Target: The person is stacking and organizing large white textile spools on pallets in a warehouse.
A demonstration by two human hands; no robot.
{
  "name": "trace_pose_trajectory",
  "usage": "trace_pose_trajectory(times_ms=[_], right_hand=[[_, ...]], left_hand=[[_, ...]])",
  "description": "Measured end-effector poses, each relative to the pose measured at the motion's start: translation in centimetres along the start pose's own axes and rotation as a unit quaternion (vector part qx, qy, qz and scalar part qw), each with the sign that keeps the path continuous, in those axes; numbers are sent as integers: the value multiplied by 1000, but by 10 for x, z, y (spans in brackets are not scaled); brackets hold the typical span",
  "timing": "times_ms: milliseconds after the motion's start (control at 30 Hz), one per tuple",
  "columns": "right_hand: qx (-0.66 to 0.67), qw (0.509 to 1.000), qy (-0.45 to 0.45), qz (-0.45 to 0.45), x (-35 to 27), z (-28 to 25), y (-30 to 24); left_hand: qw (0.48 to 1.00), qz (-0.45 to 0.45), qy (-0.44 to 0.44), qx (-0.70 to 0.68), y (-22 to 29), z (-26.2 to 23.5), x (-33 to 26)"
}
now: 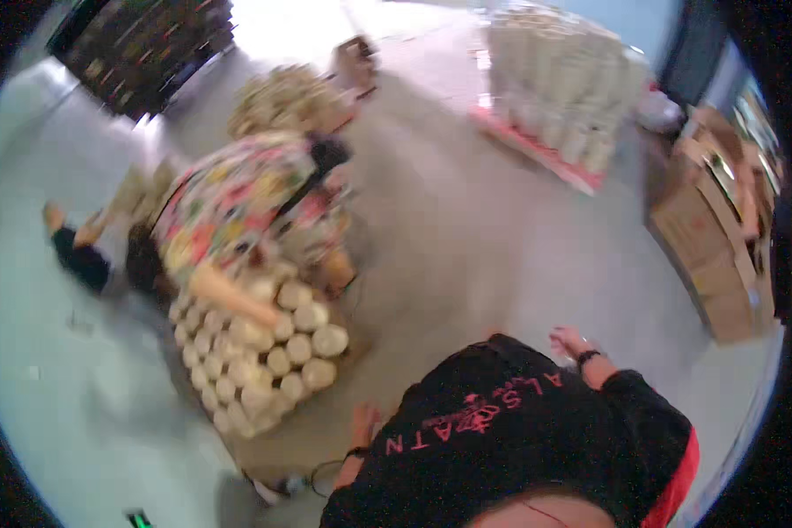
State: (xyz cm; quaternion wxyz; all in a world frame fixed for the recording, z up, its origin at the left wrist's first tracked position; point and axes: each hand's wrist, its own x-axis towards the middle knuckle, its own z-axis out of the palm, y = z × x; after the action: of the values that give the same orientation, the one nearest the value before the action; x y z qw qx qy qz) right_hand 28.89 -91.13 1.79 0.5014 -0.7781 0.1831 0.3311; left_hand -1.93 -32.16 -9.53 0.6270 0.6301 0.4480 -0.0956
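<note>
Left of centre in the frame: pale rolls (255, 377), nearer the left hand (366, 419).
Rolls lie up-left of that hand, apart from it, round ends showing. Left hand: blurred; opening cannot be determined. Right hand (569, 341), right of centre: loosely open, nothing visible held.

Cream cylinders (297, 350) near left, floral shirt (233, 198) in pink, red, yellow and white, black top (431, 471) with pinkish print (480, 421) nearest, red stripe (676, 480) on its right sleeve (651, 422), black wristband (588, 356), brown boxes (700, 242) right, whitish stack (554, 75) on pink-red base (537, 152) far right, grey-brown floor (431, 238).
</note>
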Motion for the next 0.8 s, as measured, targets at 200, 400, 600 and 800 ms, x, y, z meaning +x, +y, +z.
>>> trace_pose_trajectory(times_ms=[200, 400, 600, 800], right_hand=[[64, 993, 67, 71, 11, -63, -76], [70, 996, 53, -27, 90, -106, -141], [72, 996, 41, -28, 112, -169, -138], [315, 925, 162, 139, 71, -275, -45]], left_hand=[[959, 97, -114, 239, 127, 93, 58], [971, 112, -199, 69, 198, 147, 93], [970, -225, -85, -20, 385, 238, 86], [977, -70, -172, 101, 537, 402, 142]])
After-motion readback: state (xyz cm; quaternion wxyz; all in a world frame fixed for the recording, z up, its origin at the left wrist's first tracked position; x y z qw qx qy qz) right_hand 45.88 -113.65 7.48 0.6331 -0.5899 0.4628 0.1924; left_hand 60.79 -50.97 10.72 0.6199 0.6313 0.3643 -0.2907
